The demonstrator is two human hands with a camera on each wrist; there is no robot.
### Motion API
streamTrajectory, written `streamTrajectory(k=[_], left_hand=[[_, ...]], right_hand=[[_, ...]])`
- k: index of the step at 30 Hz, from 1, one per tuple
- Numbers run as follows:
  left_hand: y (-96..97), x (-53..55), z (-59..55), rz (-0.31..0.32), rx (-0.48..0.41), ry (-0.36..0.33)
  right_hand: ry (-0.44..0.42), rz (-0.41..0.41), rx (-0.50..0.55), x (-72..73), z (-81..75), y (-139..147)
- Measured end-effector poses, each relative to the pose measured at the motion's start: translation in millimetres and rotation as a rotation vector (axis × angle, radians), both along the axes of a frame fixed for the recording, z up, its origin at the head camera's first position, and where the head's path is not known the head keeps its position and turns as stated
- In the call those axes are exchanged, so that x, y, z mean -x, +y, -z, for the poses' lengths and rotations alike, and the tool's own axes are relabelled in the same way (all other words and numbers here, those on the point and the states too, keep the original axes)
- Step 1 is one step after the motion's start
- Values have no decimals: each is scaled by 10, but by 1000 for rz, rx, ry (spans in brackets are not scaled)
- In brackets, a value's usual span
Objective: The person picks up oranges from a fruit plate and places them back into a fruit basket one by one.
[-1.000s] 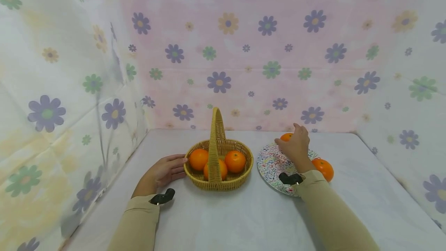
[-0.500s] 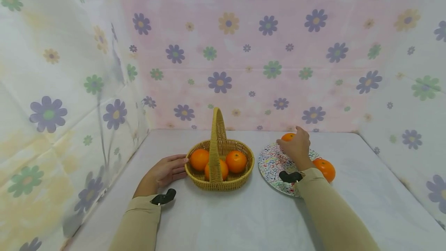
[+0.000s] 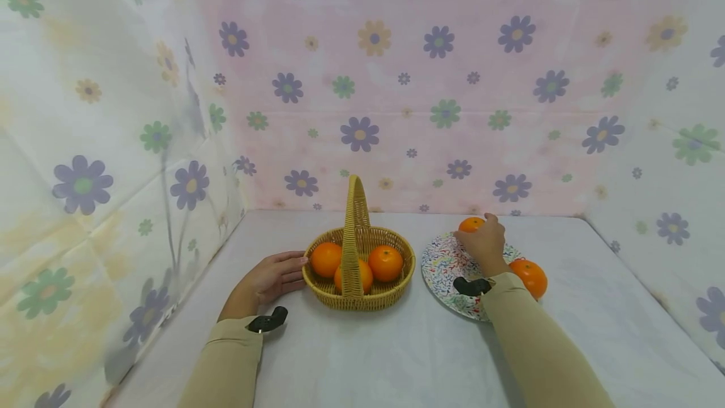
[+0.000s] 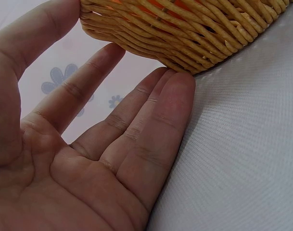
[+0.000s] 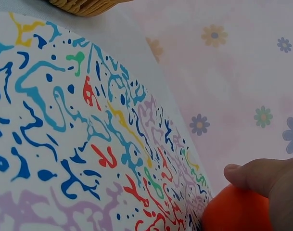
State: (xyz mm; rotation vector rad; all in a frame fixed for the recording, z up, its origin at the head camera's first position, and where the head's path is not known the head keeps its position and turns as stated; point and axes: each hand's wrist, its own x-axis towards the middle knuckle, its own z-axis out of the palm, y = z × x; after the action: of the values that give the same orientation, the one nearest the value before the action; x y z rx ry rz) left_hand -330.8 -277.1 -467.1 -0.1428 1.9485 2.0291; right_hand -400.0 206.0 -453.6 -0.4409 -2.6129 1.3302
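A yellow wicker basket (image 3: 328, 300) with a tall arched handle holds three oranges (image 3: 386, 263). My left hand (image 3: 277, 279) rests at the basket's left side, its fingers extended and fingertips at the wicker wall, as the left wrist view shows. To the right, my right hand (image 3: 484, 241) is around an orange (image 3: 471, 225) at the far edge of a round patterned plate (image 3: 447, 263). In the right wrist view the thumb (image 5: 252, 174) lies over that orange (image 5: 237, 211); the other fingers are hidden there. Another orange (image 3: 529, 277) sits at the plate's right edge, beside the right wrist.
A white cloth covers the table (image 3: 385, 357). Flower-printed fabric (image 3: 391, 162) hangs behind it and along both sides. Black wrist cameras are worn at both beige sleeves (image 3: 229, 354).
My right hand has come down, its thumb and index finger lowering around the far orange. My left hand stays against the basket. The view has shifted slightly.
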Motion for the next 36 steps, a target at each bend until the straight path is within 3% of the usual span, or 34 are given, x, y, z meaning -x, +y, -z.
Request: streamTrajectory(k=[20,29,36], left_hand=[[14,-8,-20,-1,-5,-3],[-2,1,-1,0,-16,-1],[8,-3,13,-14,-8,6]], right_hand=[[10,34,55,-43,-7,-17],[68,58,156,-147,-7,-10],[65,43,159,-224,25,15]])
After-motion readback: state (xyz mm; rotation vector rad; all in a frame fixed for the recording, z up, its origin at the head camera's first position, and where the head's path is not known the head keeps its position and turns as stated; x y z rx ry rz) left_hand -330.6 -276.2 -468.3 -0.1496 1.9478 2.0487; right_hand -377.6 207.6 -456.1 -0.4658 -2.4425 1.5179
